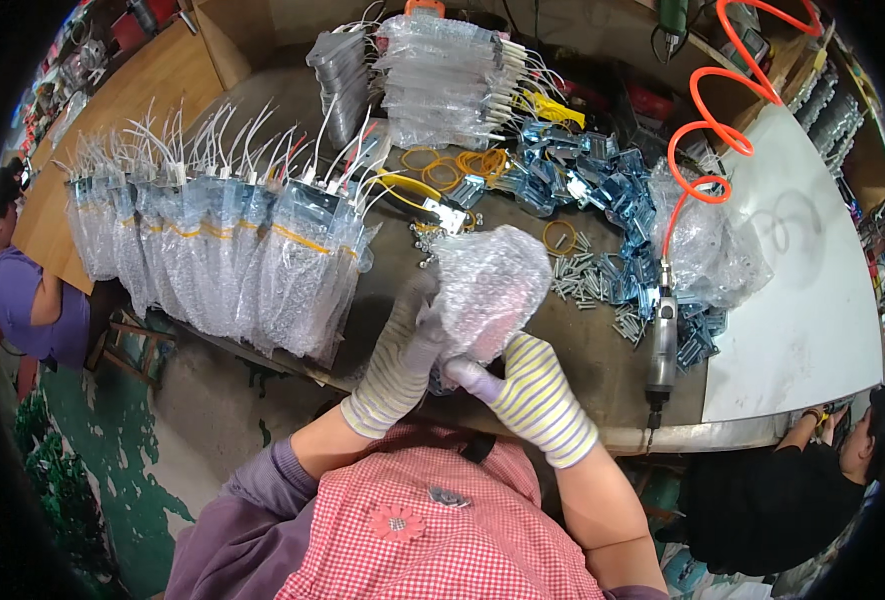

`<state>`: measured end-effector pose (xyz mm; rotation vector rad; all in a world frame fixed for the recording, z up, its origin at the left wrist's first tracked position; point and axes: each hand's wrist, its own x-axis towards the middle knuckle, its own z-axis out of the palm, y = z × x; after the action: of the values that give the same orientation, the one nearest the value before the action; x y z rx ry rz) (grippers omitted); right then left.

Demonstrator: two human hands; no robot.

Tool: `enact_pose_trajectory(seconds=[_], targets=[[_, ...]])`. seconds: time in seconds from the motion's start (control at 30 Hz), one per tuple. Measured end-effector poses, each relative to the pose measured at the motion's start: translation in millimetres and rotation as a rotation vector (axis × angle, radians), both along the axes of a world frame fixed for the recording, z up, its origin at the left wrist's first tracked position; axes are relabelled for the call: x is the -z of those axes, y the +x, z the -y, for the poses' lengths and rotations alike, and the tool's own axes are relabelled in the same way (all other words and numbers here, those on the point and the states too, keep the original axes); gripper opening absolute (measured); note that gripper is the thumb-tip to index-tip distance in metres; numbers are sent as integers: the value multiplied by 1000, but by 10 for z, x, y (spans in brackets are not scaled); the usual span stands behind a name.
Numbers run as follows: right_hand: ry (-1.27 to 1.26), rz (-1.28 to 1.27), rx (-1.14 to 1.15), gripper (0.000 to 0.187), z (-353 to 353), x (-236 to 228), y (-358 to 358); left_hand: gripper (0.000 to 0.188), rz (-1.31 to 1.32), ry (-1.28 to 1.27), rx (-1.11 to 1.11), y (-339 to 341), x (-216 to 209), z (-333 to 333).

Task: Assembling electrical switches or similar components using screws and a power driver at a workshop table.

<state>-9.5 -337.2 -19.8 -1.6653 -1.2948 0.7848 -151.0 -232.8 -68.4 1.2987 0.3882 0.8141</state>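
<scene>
Above the near table edge, a bubble-wrapped bundle (495, 283) is held between my two gloved hands. A metal end piece (447, 216) shows at its upper left, but the wrap blurs what lies inside. My left hand (401, 355), in a striped glove, closes around the bundle's left side. Gripping its lower end is my right hand (533, 393), the thumb pressed against the wrap and the other fingers hidden behind. To the left stands a row of bubble-wrapped parts (203, 270) with white wires on top, some bound by yellow rubber bands.
Blue-grey metal brackets (603, 180) and loose screws (585, 272) lie beyond my right hand. A pneumatic screwdriver (665, 335) hangs on an orange coiled hose (708, 130). More wrapped parts (443, 85) are stacked behind rubber bands (478, 162). Two people sit at the sides.
</scene>
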Motion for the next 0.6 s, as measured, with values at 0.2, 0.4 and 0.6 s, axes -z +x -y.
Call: enact_pose_trajectory(seconds=[0.2,0.4,0.6], targets=[[375,-610,194,49,-195,-35,71,68,-32,-43,51,34,-6,28],[161,-218,154,43,-151,121,-121,63,19,-75,-120,45,-27,51],[80,-152,8,36,-64,119,-15,57,51,-391,-29,42,-91,-32]])
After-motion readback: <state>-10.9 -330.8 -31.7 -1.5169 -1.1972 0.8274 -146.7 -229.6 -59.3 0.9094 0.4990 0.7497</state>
